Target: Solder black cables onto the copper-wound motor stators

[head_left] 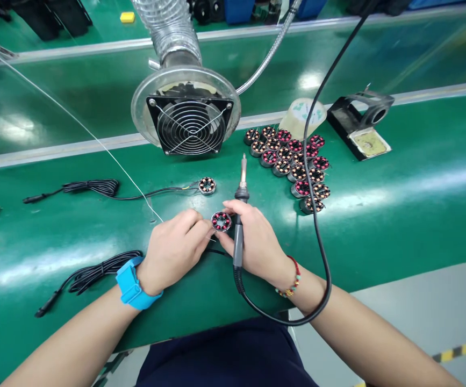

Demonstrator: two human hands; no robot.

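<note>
Stator (221, 221) between hands (178, 248); green print (308, 113) on pale roll (292, 122) illegible.

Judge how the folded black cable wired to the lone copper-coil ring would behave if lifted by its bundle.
The folded black cable would probably stay bunched, its single strands flopping either side. The copper-coil ring would likely drag, then dangle; the thin wires joining them look easiest to strain.

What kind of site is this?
Likely an electronics or motor assembly workstation, judging by the soldering iron in the right hand, the cluster of wound coil parts, and the fan-fronted duct over the bench.
</note>
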